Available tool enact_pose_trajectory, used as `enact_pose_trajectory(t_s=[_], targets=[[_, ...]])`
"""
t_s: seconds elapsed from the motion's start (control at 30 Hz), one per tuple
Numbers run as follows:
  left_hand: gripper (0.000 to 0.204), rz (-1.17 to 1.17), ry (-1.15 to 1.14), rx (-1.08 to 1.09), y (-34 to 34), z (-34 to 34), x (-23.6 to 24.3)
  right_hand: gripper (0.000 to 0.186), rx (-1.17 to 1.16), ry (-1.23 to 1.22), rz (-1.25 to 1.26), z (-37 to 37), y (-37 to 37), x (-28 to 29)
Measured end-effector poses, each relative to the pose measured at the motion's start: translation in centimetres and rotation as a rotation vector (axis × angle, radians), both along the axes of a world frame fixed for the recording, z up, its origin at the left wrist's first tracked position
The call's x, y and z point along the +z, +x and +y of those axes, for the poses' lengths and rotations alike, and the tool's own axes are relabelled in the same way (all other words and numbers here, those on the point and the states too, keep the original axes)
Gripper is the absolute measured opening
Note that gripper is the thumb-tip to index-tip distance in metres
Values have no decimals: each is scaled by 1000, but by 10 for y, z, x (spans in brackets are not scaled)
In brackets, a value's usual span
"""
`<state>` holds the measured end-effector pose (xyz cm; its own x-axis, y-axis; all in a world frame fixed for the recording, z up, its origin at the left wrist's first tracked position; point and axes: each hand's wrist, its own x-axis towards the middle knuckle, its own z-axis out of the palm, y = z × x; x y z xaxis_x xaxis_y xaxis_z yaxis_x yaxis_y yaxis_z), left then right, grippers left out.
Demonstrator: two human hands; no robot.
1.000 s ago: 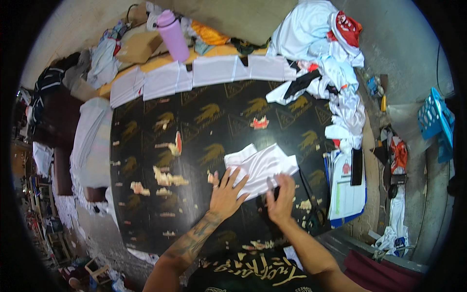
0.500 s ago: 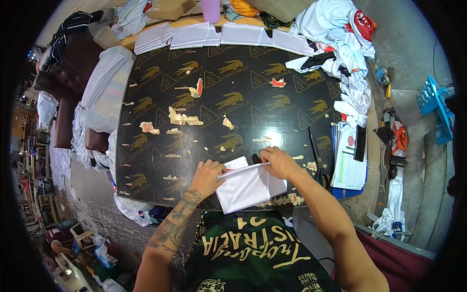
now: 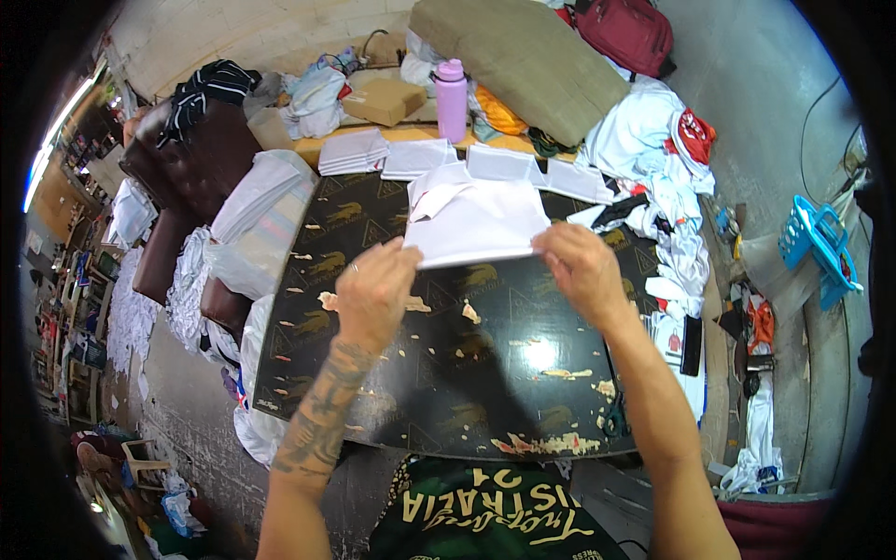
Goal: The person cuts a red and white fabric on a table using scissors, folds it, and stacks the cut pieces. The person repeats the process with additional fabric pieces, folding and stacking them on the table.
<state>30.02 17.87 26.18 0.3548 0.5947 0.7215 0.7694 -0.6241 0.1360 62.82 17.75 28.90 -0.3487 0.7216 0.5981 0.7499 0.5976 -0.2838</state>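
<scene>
A folded white garment (image 3: 485, 226) with a thin red line near its folded flap is stretched between my hands over the far half of the black table (image 3: 448, 373). My left hand (image 3: 375, 287) pinches its near left corner, and my right hand (image 3: 583, 271) grips the near right corner. Just beyond it, several folded white garments (image 3: 353, 152) are arranged in a row of piles along the table's far edge. The held piece partly covers the middle of that row.
A purple bottle (image 3: 451, 103) and cardboard box (image 3: 384, 101) stand behind the piles. Heaped white clothes (image 3: 663, 149) line the right edge, above papers (image 3: 689, 378). Scissors (image 3: 613, 415) lie at the near right. A brown chair (image 3: 191, 140) stands left.
Both hands have carried the folded white garment from the table's near edge to the far side, close to the row of piles. The view has tilted up.
</scene>
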Motion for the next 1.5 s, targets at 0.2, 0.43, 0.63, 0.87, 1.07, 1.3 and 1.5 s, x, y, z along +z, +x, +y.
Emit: enact_pose_trajectory(t_s=[0.2, 0.43, 0.63, 0.87, 1.07, 1.3, 1.5], targets=[[18, -256, -360, 144, 8, -71, -152, 14, -109, -196, 129, -51, -21, -144], [12, -363, -760, 115, 19, -174, -182, 18, -147, -703, 175, -131, -13, -177], [18, -457, -917, -31, -20, -56, -75, 20, -28, -709, 16, -51, 1, -61], [18, -398, -759, -92, -14, 57, 0, 18, -75, -542, 68, 30, 1, 4], [14, -505, -460, -104, 0, 5, -39, 14, -88, -265, 122, 2, 8, -30], [9, -407, -721, 269, 35, -94, -213, 20, -302, -427, 208, -90, -18, -212], [14, -409, -786, 139, 31, -140, -203, 15, -278, -670, 306, -124, -2, -203]])
